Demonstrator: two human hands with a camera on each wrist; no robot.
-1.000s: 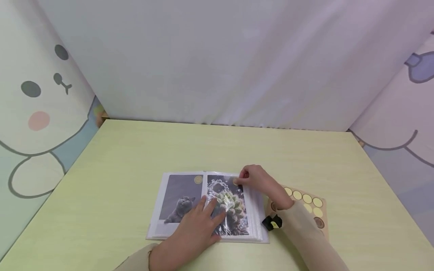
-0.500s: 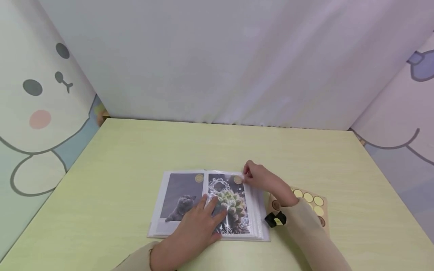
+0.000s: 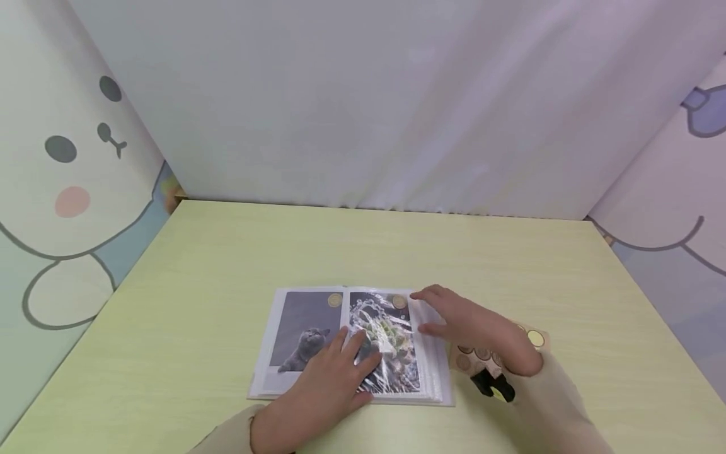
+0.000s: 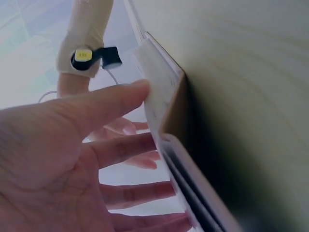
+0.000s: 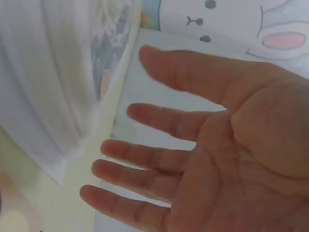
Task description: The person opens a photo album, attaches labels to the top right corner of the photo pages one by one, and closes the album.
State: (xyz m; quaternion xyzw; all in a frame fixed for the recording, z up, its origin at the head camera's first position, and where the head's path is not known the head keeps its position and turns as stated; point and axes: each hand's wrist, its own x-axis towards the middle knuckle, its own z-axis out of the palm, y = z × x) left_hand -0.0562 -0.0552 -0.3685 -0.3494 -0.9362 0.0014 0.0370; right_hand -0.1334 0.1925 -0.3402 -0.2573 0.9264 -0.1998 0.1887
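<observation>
An open photo album (image 3: 262, 378) lies on the table, with a grey cat photo (image 3: 309, 347) on its left page and a cactus photo (image 3: 391, 353) on its right page. My left hand (image 3: 323, 378) rests across the lower middle of both pages, fingers spread; the left wrist view shows its fingertips (image 4: 140, 92) against the album. A round gold sticker (image 3: 399, 301) sits at the cactus photo's upper right corner, and a matching sticker (image 3: 335, 300) is on the cat photo. My right hand (image 3: 476, 321) hovers beside the right page, its fingers (image 5: 164, 121) extended and holding nothing.
A brown sheet of round stickers (image 3: 464, 364) lies right of the album, partly hidden under my right forearm. Black straps (image 3: 492, 384) are on the right wrist. A pale curtain (image 3: 363, 107) hangs behind the table (image 3: 227, 252).
My right hand has let go of the round sticker, which stays on the cactus photo. Its fingers have spread, and the hand has moved right. My left hand has stayed put.
</observation>
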